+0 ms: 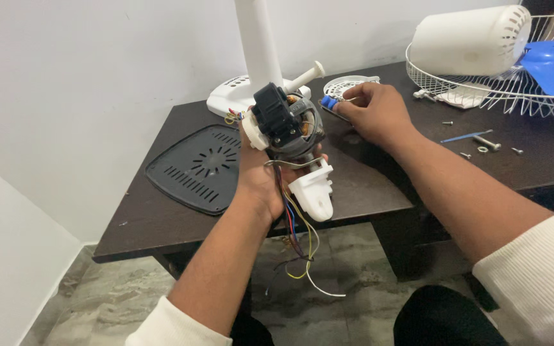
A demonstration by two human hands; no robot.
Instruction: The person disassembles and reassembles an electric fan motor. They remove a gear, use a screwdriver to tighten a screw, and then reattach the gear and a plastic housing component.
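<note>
- Two hands working: left hand (258, 170) gripping fan motor (286, 125) above table (367, 192) edge.
- Right hand (373, 112) pinching blue-handled tool (329, 102) just right of motor.
- Keeping motor steady, dangling wires (299, 247) clear.

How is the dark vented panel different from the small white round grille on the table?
The dark vented panel is nearly black, while the small white round grille is white. The panel is larger and squarish with rounded corners; the grille is small and round. The panel lies near the left hand, the grille beside the right hand. Both lie flat on the table.
</note>
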